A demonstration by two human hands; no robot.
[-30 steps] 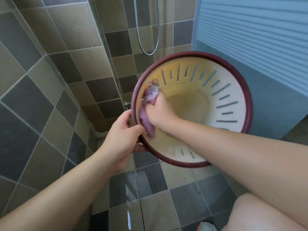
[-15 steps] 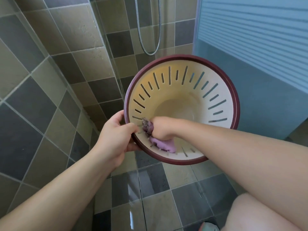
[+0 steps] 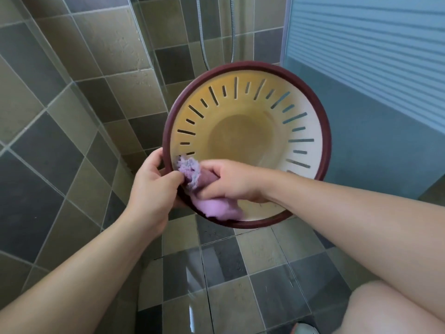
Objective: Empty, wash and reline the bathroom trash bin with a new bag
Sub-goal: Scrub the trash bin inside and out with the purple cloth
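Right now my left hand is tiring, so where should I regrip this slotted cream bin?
Probably the maroon rim of the slotted cream plastic bin, at its upper right: there it is bare, away from the purple cloth, and narrow enough for fingers to hook over.

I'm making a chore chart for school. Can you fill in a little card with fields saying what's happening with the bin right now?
place: tiled shower corner, shower hose hanging behind
bin: trash bin, dark red rim, slotted cream wall, no bag inside
left hand: left hand grips the rim
right hand: right hand holds the purple cloth against the inner wall near the rim
step: washing, not yet relined
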